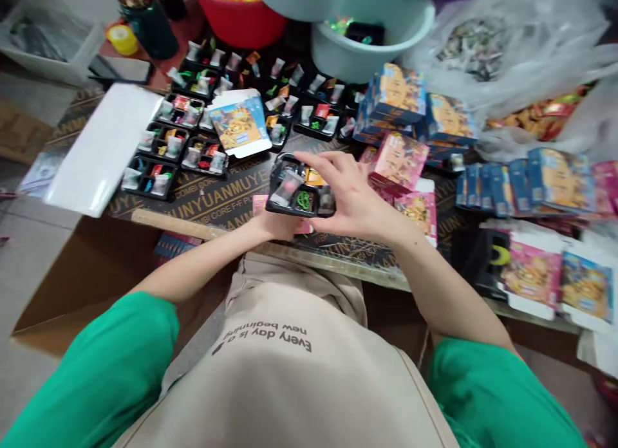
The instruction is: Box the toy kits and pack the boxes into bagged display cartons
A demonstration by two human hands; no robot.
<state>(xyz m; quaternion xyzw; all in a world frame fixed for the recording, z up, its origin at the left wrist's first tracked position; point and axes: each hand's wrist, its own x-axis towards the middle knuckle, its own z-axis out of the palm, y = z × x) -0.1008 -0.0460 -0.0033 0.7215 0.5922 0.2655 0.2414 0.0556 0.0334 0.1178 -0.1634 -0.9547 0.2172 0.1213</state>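
My right hand point(350, 194) grips a black compartment tray point(284, 208) by its ends, thumb at the near side and fingers over the far side. Small sachets and a green plastic piece point(304, 200) lie in its compartments. Below the tray, my left hand point(280, 225) is closed around a pink box point(260, 204); the tray hides most of the box and the fingers. To the right of my right hand are a stack topped by a pink printed box point(400, 159) and a flat pink carton point(419, 211).
Several filled black trays point(205, 157) cover the table's left and back. Blue cartons point(241, 123) lie over some. Blue boxes point(398, 94) are stacked at the right. Red point(236, 17) and pale blue point(371, 52) tubs stand behind. The table's wooden edge point(193, 227) runs before me.
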